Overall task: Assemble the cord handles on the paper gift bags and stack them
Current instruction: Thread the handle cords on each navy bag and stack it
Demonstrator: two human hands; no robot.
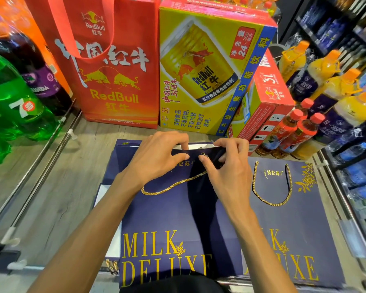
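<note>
A navy paper gift bag (167, 212) with gold "MILK DELUXE" lettering lies flat on the floor in front of me. My left hand (156, 157) pinches its top edge, lifting the mouth open a little. My right hand (226, 163) pinches the end of a gold cord (173, 185) at a hole near that edge; the cord trails left under my left wrist. To the right lies a second navy gift bag (300, 229) with a gold cord handle (272, 187) looped on its face.
A red RedBull bag (114, 66) and yellow RedBull cartons (209, 70) stand just beyond the gift bags. Large soda bottles (19, 102) sit left behind shelf rails. Orange-capped and red-capped drink bottles (317, 98) crowd the right, beside a stocked shelf (355, 166).
</note>
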